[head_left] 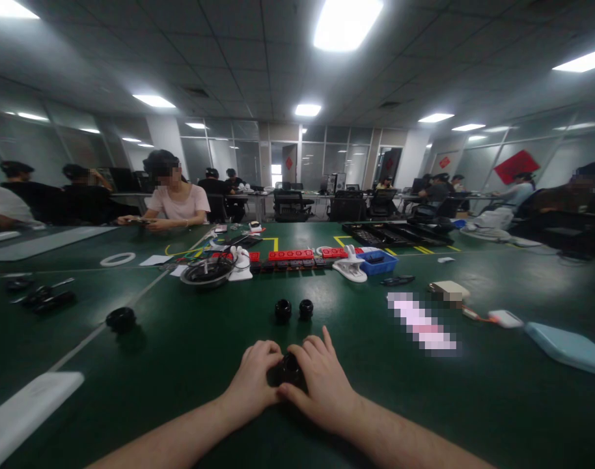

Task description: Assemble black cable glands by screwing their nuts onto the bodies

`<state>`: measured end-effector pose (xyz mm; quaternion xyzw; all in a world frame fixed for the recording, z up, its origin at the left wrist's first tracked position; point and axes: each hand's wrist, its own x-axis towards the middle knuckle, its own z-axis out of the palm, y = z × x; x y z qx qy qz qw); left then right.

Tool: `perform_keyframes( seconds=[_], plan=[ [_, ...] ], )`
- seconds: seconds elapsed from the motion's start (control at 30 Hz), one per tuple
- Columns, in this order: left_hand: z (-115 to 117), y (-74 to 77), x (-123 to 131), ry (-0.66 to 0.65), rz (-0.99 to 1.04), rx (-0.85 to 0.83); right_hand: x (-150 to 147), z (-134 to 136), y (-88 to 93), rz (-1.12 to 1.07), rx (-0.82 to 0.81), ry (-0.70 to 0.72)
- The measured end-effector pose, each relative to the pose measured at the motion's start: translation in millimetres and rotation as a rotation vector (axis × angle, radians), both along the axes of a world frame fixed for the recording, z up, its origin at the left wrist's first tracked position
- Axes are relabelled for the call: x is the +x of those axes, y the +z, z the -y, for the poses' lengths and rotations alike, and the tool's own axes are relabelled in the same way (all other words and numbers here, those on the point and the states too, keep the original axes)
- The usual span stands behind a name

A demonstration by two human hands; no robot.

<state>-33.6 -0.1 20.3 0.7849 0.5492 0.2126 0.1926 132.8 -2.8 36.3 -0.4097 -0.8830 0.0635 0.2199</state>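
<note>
Between my two hands a round black part (290,369) with a hole in its top stands on the green table (190,365). My left hand (256,374) grips it from the left, fingers curled around its far side. From the right, my right hand (321,378) holds the same part, thumb at its near side and one finger raised. Just beyond my hands are two more black round parts, a larger one (282,311) and a smaller one (306,309). Another black round part (120,319) lies further left.
Red sockets (291,255), a cable coil (207,272), a white clip (350,267) and a blue bin (378,262) lie across the middle. A light blue case (568,346) is at right, a white object (31,413) at near left. A person (178,198) sits opposite.
</note>
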Motion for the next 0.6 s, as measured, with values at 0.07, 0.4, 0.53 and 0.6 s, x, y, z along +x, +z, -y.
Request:
perform_keyframes(
  seconds=[0.07, 0.4, 0.53, 0.6],
  plan=[
    [0.0, -0.4, 0.0, -0.005, 0.0, 0.005, 0.0, -0.2, -0.7, -0.007, -0.001, 0.002],
    [1.1, -1.8, 0.1, -0.01, -0.008, 0.02, -0.6, -0.8, -0.2, -0.008, -0.018, -0.012],
    [0.7, -3.0, 0.5, -0.016, -0.016, 0.036, 0.7, -2.7, -1.1, -0.014, -0.024, -0.01],
    [0.1, -4.0, 0.5, -0.02, -0.019, 0.048, 1.2, -3.2, -1.1, -0.011, -0.019, -0.02]
  ],
)
